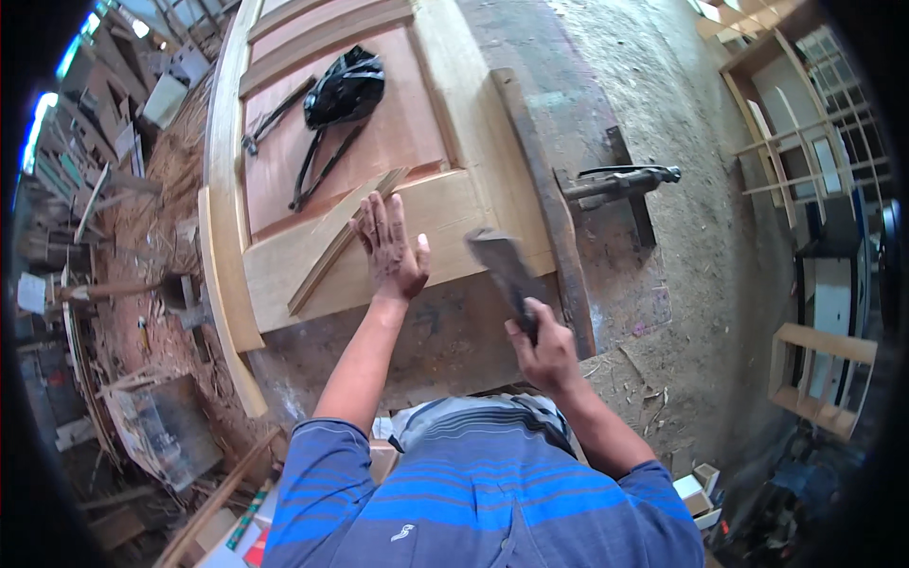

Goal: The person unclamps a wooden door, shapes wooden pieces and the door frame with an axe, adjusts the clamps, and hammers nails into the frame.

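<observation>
A wooden panelled door (464, 222) lies flat on a worn workbench (417, 341) in front of me. Across its near rail runs a thin grooved wooden strip (327, 254), set at a slant. My left hand (393, 256) is laid over the strip's upper part, fingers stretched out and thumb apart. In my right hand (547, 352) is a flat, broad-ended tool (502, 260) with a dark handle, its wide end raised over the door's near right corner. Motion blur hides its exact kind.
On the door's pinkish panel lie a black plastic bag (346, 87), a hammer (275, 115) and a long dark-handled tool (317, 170). A metal clamp (620, 185) juts from a wooden bar (540, 180) along the right side. Wooden frames (824, 379) stand farther right.
</observation>
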The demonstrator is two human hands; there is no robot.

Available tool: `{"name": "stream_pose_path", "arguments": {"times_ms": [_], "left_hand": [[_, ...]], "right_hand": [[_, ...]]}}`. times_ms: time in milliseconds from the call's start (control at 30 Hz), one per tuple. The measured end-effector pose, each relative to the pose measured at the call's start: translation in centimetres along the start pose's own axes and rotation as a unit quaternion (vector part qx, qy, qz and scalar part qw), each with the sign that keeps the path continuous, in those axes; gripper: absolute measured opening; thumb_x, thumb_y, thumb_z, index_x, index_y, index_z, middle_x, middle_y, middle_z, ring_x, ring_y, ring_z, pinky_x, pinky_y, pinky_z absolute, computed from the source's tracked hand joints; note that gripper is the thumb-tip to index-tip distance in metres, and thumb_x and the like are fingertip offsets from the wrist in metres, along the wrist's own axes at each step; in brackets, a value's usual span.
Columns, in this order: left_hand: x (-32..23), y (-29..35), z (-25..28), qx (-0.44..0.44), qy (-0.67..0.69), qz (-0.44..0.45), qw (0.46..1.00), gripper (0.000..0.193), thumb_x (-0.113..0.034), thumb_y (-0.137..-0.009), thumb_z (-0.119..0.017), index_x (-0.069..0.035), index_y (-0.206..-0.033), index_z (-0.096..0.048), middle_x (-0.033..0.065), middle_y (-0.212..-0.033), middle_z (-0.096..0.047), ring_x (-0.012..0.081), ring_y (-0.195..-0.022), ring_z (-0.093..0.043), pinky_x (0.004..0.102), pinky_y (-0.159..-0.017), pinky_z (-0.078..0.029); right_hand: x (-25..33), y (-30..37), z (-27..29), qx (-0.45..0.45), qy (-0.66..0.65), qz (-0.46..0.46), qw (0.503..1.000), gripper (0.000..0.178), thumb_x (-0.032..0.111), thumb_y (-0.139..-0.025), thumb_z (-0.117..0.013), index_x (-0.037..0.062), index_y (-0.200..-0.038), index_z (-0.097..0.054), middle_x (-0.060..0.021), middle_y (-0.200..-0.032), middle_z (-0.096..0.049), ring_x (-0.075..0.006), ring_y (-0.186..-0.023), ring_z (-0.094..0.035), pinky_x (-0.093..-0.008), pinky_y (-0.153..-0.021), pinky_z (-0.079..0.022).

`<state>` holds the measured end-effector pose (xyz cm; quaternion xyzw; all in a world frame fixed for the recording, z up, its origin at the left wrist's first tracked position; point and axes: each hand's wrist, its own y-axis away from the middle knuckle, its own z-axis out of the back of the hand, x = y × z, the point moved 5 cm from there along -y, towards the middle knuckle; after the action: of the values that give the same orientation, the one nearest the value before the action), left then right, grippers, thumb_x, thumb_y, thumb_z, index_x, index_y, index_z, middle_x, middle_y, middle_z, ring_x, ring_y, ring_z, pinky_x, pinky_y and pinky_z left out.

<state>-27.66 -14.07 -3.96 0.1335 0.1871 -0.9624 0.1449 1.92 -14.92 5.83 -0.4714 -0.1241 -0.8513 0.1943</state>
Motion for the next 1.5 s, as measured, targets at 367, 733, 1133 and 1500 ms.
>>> {"name": "stream_pose_path", "arguments": {"times_ms": [367, 733, 1133, 1500], "left_hand": [[0.4, -0.1, 0.0, -0.016, -0.015, 0.011, 1.0, 0.089, -0.036, -0.095, -0.056, -0.001, -0.171, -0.026, 0.0293, -0.179, -0.014, 0.048, -0.168, -0.004, 0.0721, -0.131, 0.004], [-0.2, -0.4, 0.4, -0.03, -0.021, 0.008, 0.999, 0.086, -0.035, -0.092, -0.058, 0.0, -0.168, -0.034, 0.0285, -0.179, -0.017, 0.0473, -0.168, -0.006, 0.0723, -0.131, 0.003], [0.7, -0.1, -0.4, -0.037, -0.04, 0.009, 0.998, 0.082, -0.037, -0.091, -0.058, 0.0, -0.162, -0.042, 0.0259, -0.178, -0.023, 0.0457, -0.168, -0.011, 0.0714, -0.132, 0.003], [0.4, -1.4, -0.2, -0.068, -0.013, -0.015, 0.997, 0.075, -0.036, -0.09, -0.058, -0.001, -0.157, -0.049, 0.0254, -0.177, -0.025, 0.045, -0.167, -0.013, 0.0709, -0.132, 0.002]], "right_hand": [[-7.8, 0.2, -5.5, 0.05, 0.192, -0.081, 0.977, 0.033, 0.029, -0.107, -0.066, 0.0012, -0.118, -0.055, -0.0313, -0.08, -0.071, -0.055, -0.08, -0.07, -0.064, -0.069, -0.054], [-3.6, 3.1, -3.7, -0.109, -0.024, 0.023, 0.993, 0.03, 0.026, -0.107, -0.068, -0.0004, -0.119, -0.062, -0.0304, -0.087, -0.073, -0.0526, -0.088, -0.073, -0.0561, -0.074, -0.058], [-2.7, 1.8, -4.7, -0.009, 0.013, -0.138, 0.99, 0.034, 0.029, -0.107, -0.07, -0.0009, -0.122, -0.064, -0.0224, -0.083, -0.073, -0.0431, -0.08, -0.076, -0.0469, -0.071, -0.057], [-8.2, 1.0, -7.3, 0.002, 0.201, -0.129, 0.971, 0.04, 0.036, -0.106, -0.067, -0.0006, -0.118, -0.057, -0.034, -0.091, -0.074, -0.0563, -0.09, -0.071, -0.0652, -0.079, -0.056]]}}
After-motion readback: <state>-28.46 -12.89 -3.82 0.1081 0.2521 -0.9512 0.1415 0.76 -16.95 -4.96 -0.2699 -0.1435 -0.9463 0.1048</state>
